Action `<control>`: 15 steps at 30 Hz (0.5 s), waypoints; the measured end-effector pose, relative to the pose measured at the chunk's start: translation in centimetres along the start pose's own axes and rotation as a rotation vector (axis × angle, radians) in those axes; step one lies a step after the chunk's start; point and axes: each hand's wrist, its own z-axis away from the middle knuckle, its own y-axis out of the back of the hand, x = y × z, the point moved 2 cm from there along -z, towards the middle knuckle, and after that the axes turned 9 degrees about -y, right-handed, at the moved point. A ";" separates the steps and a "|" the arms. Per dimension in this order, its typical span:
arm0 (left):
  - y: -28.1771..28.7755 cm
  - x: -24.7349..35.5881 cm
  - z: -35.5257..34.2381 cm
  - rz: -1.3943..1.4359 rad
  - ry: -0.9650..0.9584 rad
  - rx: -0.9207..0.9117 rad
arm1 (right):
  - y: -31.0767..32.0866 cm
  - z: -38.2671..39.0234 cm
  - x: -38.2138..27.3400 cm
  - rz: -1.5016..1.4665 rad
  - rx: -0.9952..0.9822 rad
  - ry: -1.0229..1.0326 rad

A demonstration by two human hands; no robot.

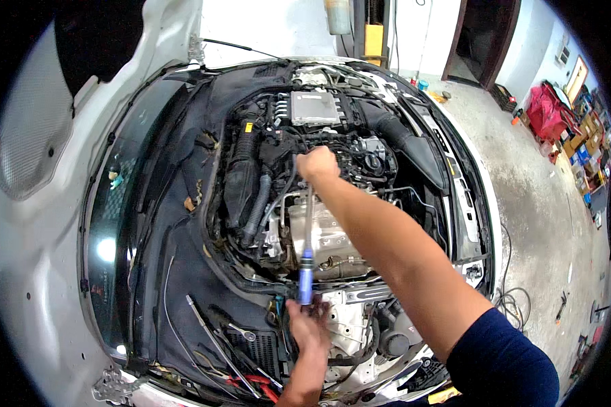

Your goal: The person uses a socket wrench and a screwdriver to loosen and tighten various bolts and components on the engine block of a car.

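Note:
A long tool with a thin metal shaft and a blue-and-black handle (306,277) lies across the engine, over the silver heat shield (329,224). My right hand (316,165) is closed at the far end of the shaft, near the black hoses at the engine's middle. My left hand (307,329), blurred, grips the lower end of the handle, just past the engine's near side. Behind my right hand is a silver module (314,107).
The raised white hood (30,224) fills the left side beside the windshield (115,230). Long bars (210,325) and a ratchet (241,334) lie on the black cowl. Cables (512,305) lie on the floor at right; boxes (580,142) and red bags line the wall.

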 end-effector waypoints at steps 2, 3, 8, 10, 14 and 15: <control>-5.9 1.1 1.3 -0.024 0.040 0.143 | -0.6 0.0 1.3 -0.106 0.059 -0.001; -5.4 1.5 -1.4 0.071 -0.084 0.100 | -0.8 0.2 1.4 -0.160 0.060 0.009; -12.2 11.0 -21.0 -0.075 -0.567 0.093 | 1.7 -2.4 4.5 -0.253 0.043 0.102; -19.4 16.0 -28.0 -0.319 -0.739 0.109 | 1.6 -1.6 5.1 -0.253 0.010 0.164; -34.3 32.8 -35.0 -1.332 -1.229 0.179 | 2.2 5.8 2.6 -0.399 -0.279 0.462; -40.1 17.9 -35.1 -1.442 -1.176 -0.009 | 2.7 0.4 6.4 -0.253 -0.129 0.430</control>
